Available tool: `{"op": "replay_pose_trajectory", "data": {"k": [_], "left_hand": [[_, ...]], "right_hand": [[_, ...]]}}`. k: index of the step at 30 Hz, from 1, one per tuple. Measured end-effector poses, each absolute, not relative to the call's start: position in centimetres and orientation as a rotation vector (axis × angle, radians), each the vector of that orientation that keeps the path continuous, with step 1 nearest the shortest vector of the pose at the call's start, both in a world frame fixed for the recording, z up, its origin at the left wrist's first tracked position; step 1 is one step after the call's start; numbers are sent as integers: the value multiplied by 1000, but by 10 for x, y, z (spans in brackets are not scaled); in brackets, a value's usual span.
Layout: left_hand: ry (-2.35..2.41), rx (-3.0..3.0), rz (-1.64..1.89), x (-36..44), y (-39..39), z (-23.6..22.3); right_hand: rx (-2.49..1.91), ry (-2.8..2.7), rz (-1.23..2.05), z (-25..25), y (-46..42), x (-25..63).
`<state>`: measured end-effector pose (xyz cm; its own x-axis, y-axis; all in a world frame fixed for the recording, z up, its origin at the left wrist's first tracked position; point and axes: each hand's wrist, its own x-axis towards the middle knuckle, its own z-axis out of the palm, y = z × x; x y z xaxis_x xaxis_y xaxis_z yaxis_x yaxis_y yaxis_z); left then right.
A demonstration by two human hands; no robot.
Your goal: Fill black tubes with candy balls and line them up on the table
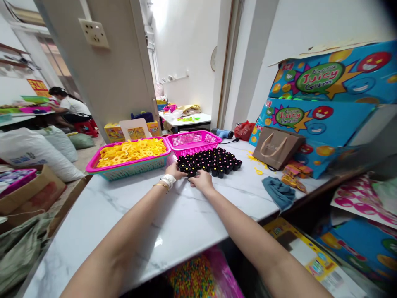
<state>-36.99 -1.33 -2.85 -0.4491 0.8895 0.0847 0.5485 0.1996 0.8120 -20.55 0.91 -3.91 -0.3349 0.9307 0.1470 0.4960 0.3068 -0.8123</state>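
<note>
Black pieces (217,159) between and just beyond left grip (175,171) and right grip (203,181), clasp of either unclear

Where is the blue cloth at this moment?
In the head view, the blue cloth lies on the right side of the white table, near its edge, beside the orange packets and in front of the brown paper bag.
</note>
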Motion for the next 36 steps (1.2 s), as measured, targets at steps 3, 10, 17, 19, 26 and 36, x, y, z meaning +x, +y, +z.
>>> {"op": "replay_pose_trajectory", "data": {"k": [3, 10, 17, 19, 26, 36], "left_hand": [[1971, 1219, 1258, -361, -31, -37], [1673, 1182, 1219, -317, -162, -23], [1639, 1883, 691, -252, -364, -73], [1709, 1983, 510, -241, -395, -103], [1832, 1976, 459, -219, -416, -138], [1668, 1900, 342, -214, -384, -137]], "right_hand": [[-1291, -1893, 906, -40, 9, -206], [-1272, -1963, 820, -14, -23, -185], [-359, -2663, 916, -70, -179, -66], [-202, -2917, 1131, -99, -214, -36], [-379, -3095, 1272, -151, -263, -16], [-647, -3347, 612, -129, -228, -25]]}}
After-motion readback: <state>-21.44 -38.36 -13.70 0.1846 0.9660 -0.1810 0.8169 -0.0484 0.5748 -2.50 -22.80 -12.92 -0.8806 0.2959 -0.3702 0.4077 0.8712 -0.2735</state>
